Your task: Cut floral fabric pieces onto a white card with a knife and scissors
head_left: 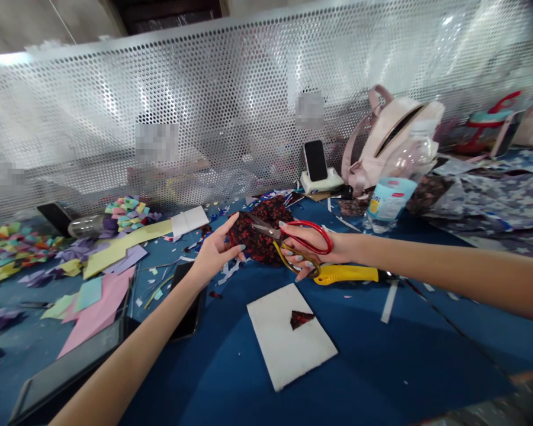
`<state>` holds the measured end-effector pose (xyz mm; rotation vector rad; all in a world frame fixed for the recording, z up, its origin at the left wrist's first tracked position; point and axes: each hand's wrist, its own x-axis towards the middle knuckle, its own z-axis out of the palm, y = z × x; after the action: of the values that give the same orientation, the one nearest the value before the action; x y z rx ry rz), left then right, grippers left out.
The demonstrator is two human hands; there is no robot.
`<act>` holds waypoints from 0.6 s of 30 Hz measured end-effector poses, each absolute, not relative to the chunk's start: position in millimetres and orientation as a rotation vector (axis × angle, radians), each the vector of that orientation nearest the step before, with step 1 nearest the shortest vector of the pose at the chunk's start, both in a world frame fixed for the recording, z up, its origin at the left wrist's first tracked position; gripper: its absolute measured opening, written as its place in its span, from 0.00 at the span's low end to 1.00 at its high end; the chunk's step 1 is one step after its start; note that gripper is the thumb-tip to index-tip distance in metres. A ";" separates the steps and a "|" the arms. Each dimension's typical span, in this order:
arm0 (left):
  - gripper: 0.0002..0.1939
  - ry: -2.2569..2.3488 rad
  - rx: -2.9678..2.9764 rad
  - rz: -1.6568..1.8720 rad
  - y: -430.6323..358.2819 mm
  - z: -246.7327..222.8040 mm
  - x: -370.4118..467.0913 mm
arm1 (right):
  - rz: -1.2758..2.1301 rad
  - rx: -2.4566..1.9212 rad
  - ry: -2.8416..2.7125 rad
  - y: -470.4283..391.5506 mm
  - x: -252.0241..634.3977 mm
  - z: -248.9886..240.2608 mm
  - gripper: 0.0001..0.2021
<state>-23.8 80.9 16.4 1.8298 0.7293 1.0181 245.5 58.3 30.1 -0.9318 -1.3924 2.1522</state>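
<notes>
My left hand (218,248) is closed on the left edge of a dark fabric (266,216) with a small red pattern. In my right hand (308,245) is a pair of scissors (313,234), one handle loop red and the other yellowish. Their blades point left and lie at the fabric, slightly parted; whether cloth sits between them I cannot tell. Nearer me lies a white square board (288,349), with a small cut piece of the same dark fabric (301,319) on it. Just below my right hand rests a yellow utility knife (346,274).
A plastic bottle (391,195), a pale backpack (382,136) and a phone on a stand (315,161) stand behind. Coloured paper (100,302), folded paper pieces (18,245) and a tablet (71,367) lie left. A perforated metal screen (231,112) borders the blue table (382,367).
</notes>
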 end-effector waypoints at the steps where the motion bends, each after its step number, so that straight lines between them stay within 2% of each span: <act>1: 0.25 0.735 1.829 1.016 80.4 16.6 -23.5 | 2.145 -0.944 -1.389 58.4 243.7 29.1 0.29; 8: 0.25 0.756 1.828 1.025 79.8 18.2 -24.4 | 2.071 -1.065 -1.418 55.5 237.2 28.6 0.29; 18: 0.17 0.774 1.750 1.100 82.0 20.4 -28.8 | 2.034 -1.014 -1.532 52.5 257.5 43.9 0.29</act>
<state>-28.8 82.0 20.4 1.7505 0.7745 1.1003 257.5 52.5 43.9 -1.0144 -1.5318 2.0337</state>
